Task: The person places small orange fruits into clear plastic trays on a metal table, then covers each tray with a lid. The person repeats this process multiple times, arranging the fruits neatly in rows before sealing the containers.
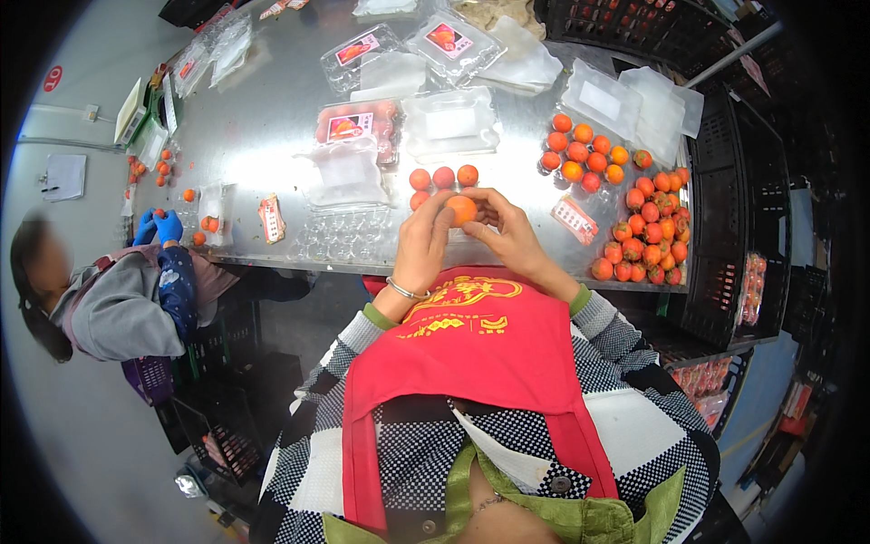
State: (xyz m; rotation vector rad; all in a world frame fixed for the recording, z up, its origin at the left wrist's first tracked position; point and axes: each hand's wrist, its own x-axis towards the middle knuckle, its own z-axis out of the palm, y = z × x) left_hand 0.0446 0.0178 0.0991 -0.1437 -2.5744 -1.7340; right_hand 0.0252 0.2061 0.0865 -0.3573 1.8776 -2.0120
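Observation:
An orange, tomato-like round fruit (pixel 461 211) is held between the fingertips of my left hand (pixel 421 245) and my right hand (pixel 506 231). Just beyond it, several redder fruits (pixel 444 177) sit in rows in a clear tray, partly hidden by my hands. To the left lies an unfilled clear plastic tray with round hollows (pixel 342 236). On the right of the metal table, loose orange and red fruits (pixel 578 151) lie in a group, with a larger pile of fruits with green calyxes (pixel 652 231) at the table's edge. A sheet of stickers (pixel 576 219) rests near my right hand.
A filled, labelled clamshell box (pixel 358 129) and clear plastic lids (pixel 450 121) lie farther back. More packaging (pixel 601 98) stands at the right rear, beside black crates (pixel 724 224). Another sticker sheet (pixel 272 219) lies left. A co-worker (pixel 122 299) in blue gloves handles fruit at the far left.

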